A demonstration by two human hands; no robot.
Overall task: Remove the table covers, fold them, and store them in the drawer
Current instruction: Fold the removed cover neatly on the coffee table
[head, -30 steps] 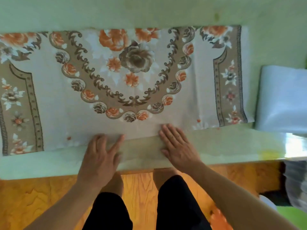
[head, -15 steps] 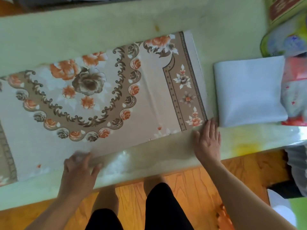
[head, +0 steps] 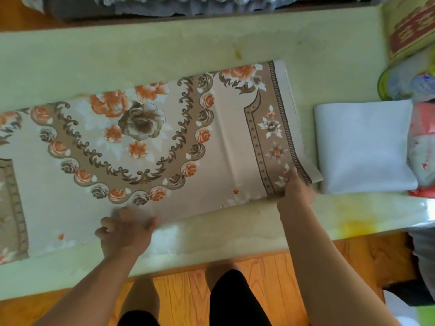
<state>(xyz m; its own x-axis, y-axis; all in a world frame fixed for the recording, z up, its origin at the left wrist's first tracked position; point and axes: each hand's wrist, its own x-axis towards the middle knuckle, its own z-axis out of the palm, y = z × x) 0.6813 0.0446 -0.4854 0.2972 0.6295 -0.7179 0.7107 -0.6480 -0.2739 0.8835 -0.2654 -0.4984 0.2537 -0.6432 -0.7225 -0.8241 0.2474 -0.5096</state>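
Observation:
A floral table cover (head: 150, 147), beige with orange and brown roses, lies folded into a long strip across the pale green table (head: 164, 45). My left hand (head: 124, 231) grips the strip's near edge around its middle, fingers curled over the cloth. Over at the strip's near right corner, my right hand (head: 294, 191) pinches the patterned border. A second cover (head: 362, 147), plain white and folded into a square, rests on the table just right of the floral one. No drawer is in view.
Colourful tins and packets (head: 414, 74) crowd the table's right end beside the white cloth. Grey bedding or cloth (head: 188, 5) lies beyond the far edge. Wooden floor (head: 188, 290) and my legs show below the near edge.
My right hand slid along the near edge from the middle to the right corner and took hold. My left hand closed on the edge. The view shifted right, revealing the white folded cover.

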